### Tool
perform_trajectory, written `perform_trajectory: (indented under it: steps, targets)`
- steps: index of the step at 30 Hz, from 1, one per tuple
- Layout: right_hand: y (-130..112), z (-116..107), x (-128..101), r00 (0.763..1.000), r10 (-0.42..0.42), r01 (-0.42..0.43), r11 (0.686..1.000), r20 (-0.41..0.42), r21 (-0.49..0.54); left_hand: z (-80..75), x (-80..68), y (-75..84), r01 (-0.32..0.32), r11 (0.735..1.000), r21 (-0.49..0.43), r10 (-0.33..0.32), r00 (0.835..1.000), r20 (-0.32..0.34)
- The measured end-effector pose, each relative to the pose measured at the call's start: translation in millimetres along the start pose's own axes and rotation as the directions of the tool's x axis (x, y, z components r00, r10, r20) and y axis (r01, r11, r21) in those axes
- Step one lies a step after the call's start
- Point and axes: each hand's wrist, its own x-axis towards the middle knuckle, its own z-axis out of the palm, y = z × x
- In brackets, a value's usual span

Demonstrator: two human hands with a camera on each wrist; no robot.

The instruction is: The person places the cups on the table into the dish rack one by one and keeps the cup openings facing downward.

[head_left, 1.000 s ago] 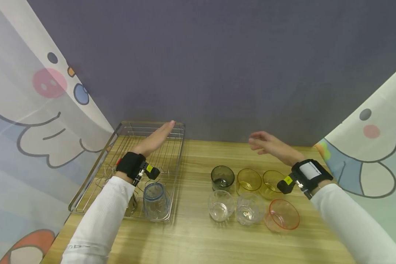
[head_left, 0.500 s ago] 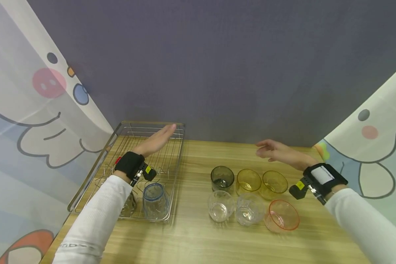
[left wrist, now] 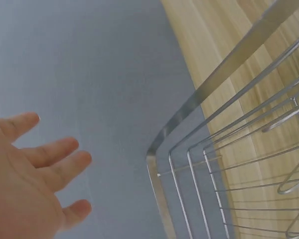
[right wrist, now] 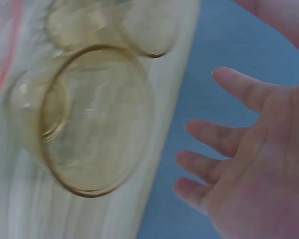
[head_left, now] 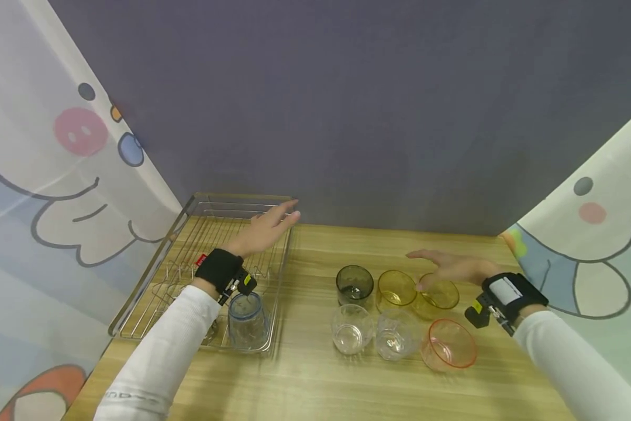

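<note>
My left hand (head_left: 264,232) hovers over the back right of a wire dish rack (head_left: 280,263), its fingers spread and holding nothing. In the left wrist view the loose fingers show beside the rack's metal rim (left wrist: 189,104). My right hand (head_left: 449,267) is above the right-hand yellow glass (head_left: 438,298), thumb and fingers apart. The right wrist view has that yellow glass (right wrist: 94,124) mouth-up, a short way from the open palm (right wrist: 259,164). Another yellow glass (head_left: 396,289) stands to its left. A blue-rimmed glass (head_left: 248,324) sits upside down in the rack.
A dark grey glass (head_left: 354,283), two clear glasses (head_left: 351,330) and a red-rimmed glass (head_left: 450,345) stand close together on the wooden table (head_left: 315,380). Partly behind the left sleeve is another glass in the rack. A grey panel (head_left: 347,117) closes off the back.
My right hand has moved down toward the right yellow glass, its thumb and fingers spreading. My left hand has shifted slightly right and its fingers have opened apart.
</note>
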Motion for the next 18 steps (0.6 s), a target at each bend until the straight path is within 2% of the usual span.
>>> perform_trajectory:
  steps: [5,9,14,18]
  targets:
    - [8.0,13.2,5.1,1.0,0.009,-0.009,1.0,0.024,-0.002,10.4,0.1,7.1,-0.066,0.992,0.106,0.063,0.997,0.036]
    - [13.3,22.4,7.8,1.0,0.011,-0.01,1.0,0.026,-0.013,18.6,-0.5,9.3,-0.088,0.985,0.15,0.076,0.994,0.083]
    - [20.6,29.6,10.3,0.999,0.042,-0.04,0.997,0.023,-0.067,25.9,-0.9,9.4,-0.101,0.98,0.172,0.083,0.991,0.108]
    - [21.8,31.7,8.7,0.999,0.044,-0.043,0.995,0.002,-0.085,29.1,-0.2,8.4,-0.11,0.982,0.152,0.094,0.989,0.114]
